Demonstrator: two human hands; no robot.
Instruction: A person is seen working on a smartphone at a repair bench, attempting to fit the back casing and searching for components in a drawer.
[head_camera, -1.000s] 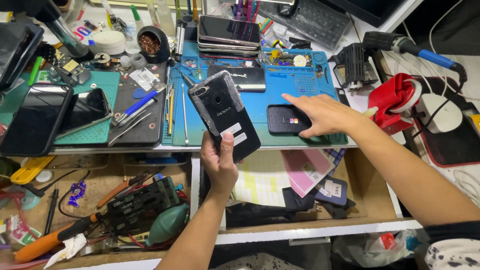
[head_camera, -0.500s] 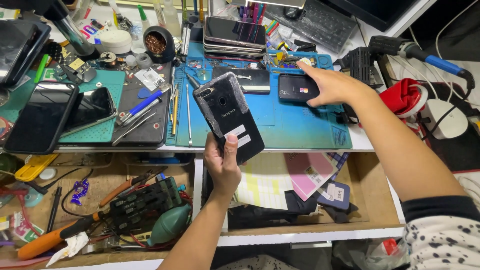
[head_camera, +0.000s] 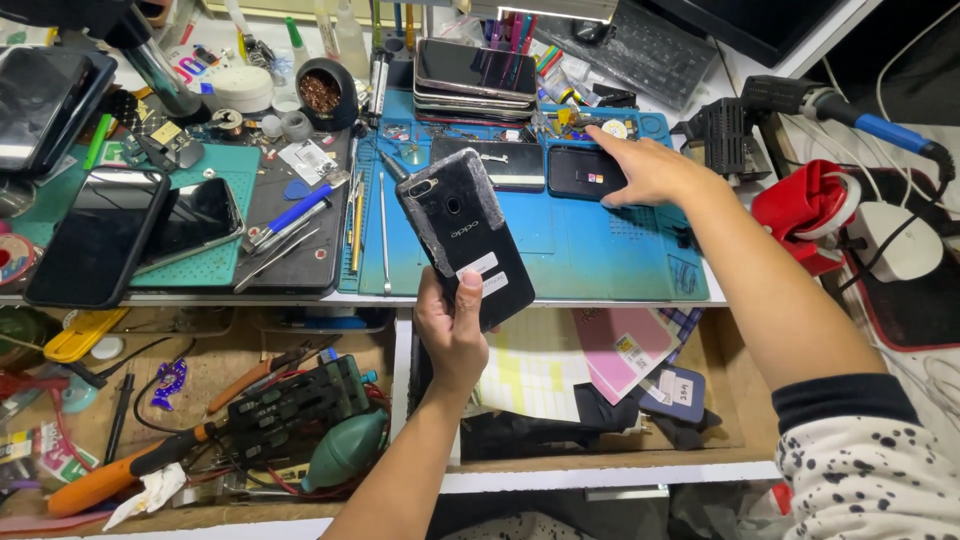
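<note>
My left hand (head_camera: 452, 330) grips the lower end of a black phone (head_camera: 462, 232), held upright over the bench's front edge with its scuffed back and white stickers toward me. My right hand (head_camera: 648, 170) reaches across the blue work mat (head_camera: 600, 250), fingers resting on a small black phone-like device (head_camera: 582, 172) lying flat on the mat. Beside that device lies another dark phone body (head_camera: 500, 160). Behind them a stack of phones (head_camera: 476, 75) sits at the mat's far edge.
Tweezers and thin tools (head_camera: 360, 215) lie along the mat's left side. Two dark phones (head_camera: 100, 235) rest on a green mat at left. A red tool stand (head_camera: 808, 205) and hot-air handle (head_camera: 850, 105) sit right. Open drawers below hold pliers, a green blower (head_camera: 345, 450), papers.
My right hand has slid the small black device farther back and left across the blue mat. My left hand keeps holding the black phone, shifted slightly.
</note>
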